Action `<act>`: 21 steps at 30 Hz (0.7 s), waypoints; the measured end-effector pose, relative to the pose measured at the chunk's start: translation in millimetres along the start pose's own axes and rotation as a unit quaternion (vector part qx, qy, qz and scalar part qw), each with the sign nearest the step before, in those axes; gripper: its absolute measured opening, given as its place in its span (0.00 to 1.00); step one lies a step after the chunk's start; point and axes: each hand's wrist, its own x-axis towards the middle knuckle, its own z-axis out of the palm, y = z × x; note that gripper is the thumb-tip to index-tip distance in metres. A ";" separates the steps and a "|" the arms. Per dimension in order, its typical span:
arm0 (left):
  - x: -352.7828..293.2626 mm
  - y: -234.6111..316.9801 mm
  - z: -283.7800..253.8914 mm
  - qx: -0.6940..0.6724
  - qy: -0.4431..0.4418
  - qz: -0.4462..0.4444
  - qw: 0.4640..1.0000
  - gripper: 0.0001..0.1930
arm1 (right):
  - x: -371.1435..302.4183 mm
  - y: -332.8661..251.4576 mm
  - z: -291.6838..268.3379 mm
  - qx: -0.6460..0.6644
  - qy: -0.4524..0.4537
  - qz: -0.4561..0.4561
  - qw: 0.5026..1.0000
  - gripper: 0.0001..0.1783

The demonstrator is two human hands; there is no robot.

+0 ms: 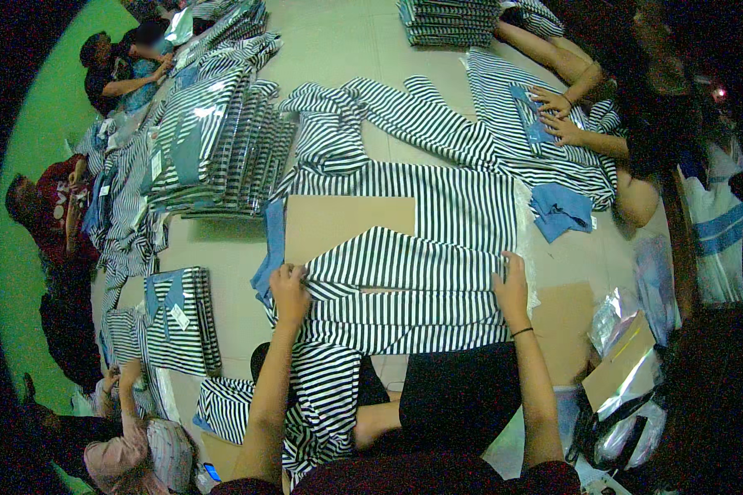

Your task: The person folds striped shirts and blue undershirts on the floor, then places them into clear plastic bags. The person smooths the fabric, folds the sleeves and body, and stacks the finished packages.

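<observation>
In front of me a black-and-white striped shirt lies spread on the floor, with a flat tan cardboard sheet on it. The near part of the shirt is folded over the sheet's lower edge. At the left end of this fold, by the blue collar, my left hand has its fingers closed on the striped cloth. My right hand pinches the fold's right end, near the pale lace-like hem. One striped sleeve runs down beside my left forearm.
Tall stacks of bagged striped shirts stand at left, with a smaller folded pile nearer. Across from me at right, a co-worker's hands press on another striped shirt. Cardboard sheets and clear plastic bags lie to my right. Other people sit along the left.
</observation>
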 end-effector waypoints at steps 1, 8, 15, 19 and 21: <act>-1.8 2.3 0.2 -0.018 -0.013 0.027 0.999 0.15 | -3.0 -4.8 -0.3 0.017 -0.012 -0.095 0.995 0.24; -13.0 -10.8 2.6 -0.053 -0.034 -0.034 0.997 0.13 | -3.2 -9.4 5.1 -0.180 -0.254 -0.201 0.929 0.11; -13.3 -29.6 -0.8 -0.070 -0.053 0.044 0.995 0.11 | -12.6 10.5 -5.5 -0.138 -0.208 -0.274 0.929 0.09; -14.2 -19.0 -2.9 -0.063 -0.047 0.000 0.997 0.07 | -15.8 5.6 -2.7 -0.156 -0.252 -0.181 0.938 0.08; -9.3 -9.3 -2.4 -0.029 -0.027 -0.045 0.998 0.05 | -6.8 -5.8 0.6 -0.241 -0.326 -0.115 0.907 0.08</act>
